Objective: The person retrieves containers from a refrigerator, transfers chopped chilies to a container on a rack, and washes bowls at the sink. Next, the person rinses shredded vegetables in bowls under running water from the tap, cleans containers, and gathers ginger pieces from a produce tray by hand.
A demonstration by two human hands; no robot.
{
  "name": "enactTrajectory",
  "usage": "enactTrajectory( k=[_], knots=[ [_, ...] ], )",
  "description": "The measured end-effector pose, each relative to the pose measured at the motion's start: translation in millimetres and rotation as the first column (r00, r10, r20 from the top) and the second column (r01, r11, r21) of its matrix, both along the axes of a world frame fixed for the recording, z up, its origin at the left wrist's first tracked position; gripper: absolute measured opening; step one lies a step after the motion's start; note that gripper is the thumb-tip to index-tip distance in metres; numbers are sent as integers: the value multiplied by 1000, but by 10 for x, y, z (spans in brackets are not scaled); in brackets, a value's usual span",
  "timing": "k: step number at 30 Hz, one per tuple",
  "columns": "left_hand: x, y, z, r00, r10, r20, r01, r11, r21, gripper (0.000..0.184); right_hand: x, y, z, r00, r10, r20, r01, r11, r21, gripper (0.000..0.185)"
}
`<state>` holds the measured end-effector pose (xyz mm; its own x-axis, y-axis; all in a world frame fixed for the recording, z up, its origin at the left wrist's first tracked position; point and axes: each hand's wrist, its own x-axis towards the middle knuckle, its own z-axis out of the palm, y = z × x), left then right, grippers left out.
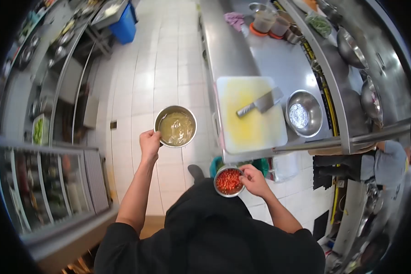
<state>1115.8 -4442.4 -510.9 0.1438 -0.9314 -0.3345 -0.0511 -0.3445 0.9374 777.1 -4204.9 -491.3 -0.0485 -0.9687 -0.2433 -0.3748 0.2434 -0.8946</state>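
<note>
Left hand [149,145] clamped on the rim of a round, silver metal container [175,109] of yellowish liquid [172,131], above white floor tiles [144,98]. Right hand [255,181] clamped on a smaller silver bowl [229,195] of chopped red pieces [228,181], by black clothing [205,233]. Both circular mouths face up, equally wide each way.

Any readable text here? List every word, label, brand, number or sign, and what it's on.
None legible in this view.
Cleaver: no readable marking on the blade.
Metal container in left hand, bowl of red pieces in right hand: no readable lettering.
Glass-fronted cabinet contents: too blurred to read.
</note>
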Motion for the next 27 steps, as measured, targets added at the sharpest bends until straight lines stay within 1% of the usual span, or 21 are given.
enactTrajectory(
  k=[1,2,5,7,9,10,11,13,14,15,17,18,19,20,21,22,23,24,25,26,27],
  knots=[
    [-14,-295,24,999,-16,-33,16,1000,-15,25,129,-77,53,999,-35,-17,34,999,-21,27],
    [-105,-700,-6,994,-109,-9,109,994,-5,17,200,-241,93,997,-72,-31,72,997,1,27],
    [-668,-1841,-186,960,-278,-43,273,957,-97,12,423,-760,23,972,-236,2,235,966,-112,27],
    [-1124,-2501,-259,922,-387,-10,384,917,-103,13,529,-1186,95,941,-338,6,338,939,-59,27],
    [-1561,-2909,-211,895,-444,-49,438,893,-104,13,566,-1598,108,917,-397,45,399,914,-76,28],
    [-1807,-3174,-415,895,-446,-24,438,887,-147,16,510,-1844,27,940,-341,-17,328,916,-230,29],
    [-2020,-3371,-635,896,-444,-7,436,882,-178,20,562,-2105,95,935,-354,-22,341,913,-223,29],
    [-2327,-3592,-633,857,-482,183,515,818,-255,21,518,-2656,472,905,-419,70,423,904,-68,29],
    [-2477,-3690,-601,834,-513,205,550,801,-234,20,510,-2958,678,883,-453,126,457,889,-2,27],
    [-2605,-3735,-553,809,-540,231,584,783,-215,20,441,-3199,814,888,-450,97,453,891,-10,27],
    [-2787,-3871,-656,784,-554,279,613,761,-212,21,376,-3761,966,882,-470,-33,461,876,-142,25],
    [-2804,-3917,-607,723,-615,315,681,712,-171,23,373,-4076,1098,870,-493,-21,482,859,-173,24],
    [-2885,-3975,-707,715,-643,275,684,725,-82,25,335,-4364,1162,873,-486,-36,472,862,-183,24],
    [-2896,-4060,-776,712,-673,202,701,699,-143,28,312,-4635,1178,830,-557,42,552,806,-213,23],
    [-2882,-4204,-906,583,-799,145,809,555,-193,32,308,-4901,1167,771,-624,126,635,738,-227,23],
    [-2856,-4350,-966,436,-900,29,858,405,-316,37,311,-5211,1175,731,-669,135,681,699,-218,23],
    [-2785,-4477,-1214,262,-953,-152,765,301,-569,44,338,-5452,1203,681,-718,143,731,653,-198,23],
    [-2605,-4624,-972,218,-950,-222,677,311,-667,50,267,-5635,1037,657,-729,194,751,612,-246,17],
    [-2456,-4889,-706,125,-989,76,932,91,-351,57,278,-5939,956,660,-728,183,747,612,-258,17],
    [-2432,-5238,-746,-237,-917,320,949,-290,-126,61,306,-6224,924,513,-801,308,858,486,-164,19],
    [-2292,-5632,-739,-430,-817,385,861,-499,-98,63,308,-6473,838,338,-844,416,935,353,-43,20]
  ],
)
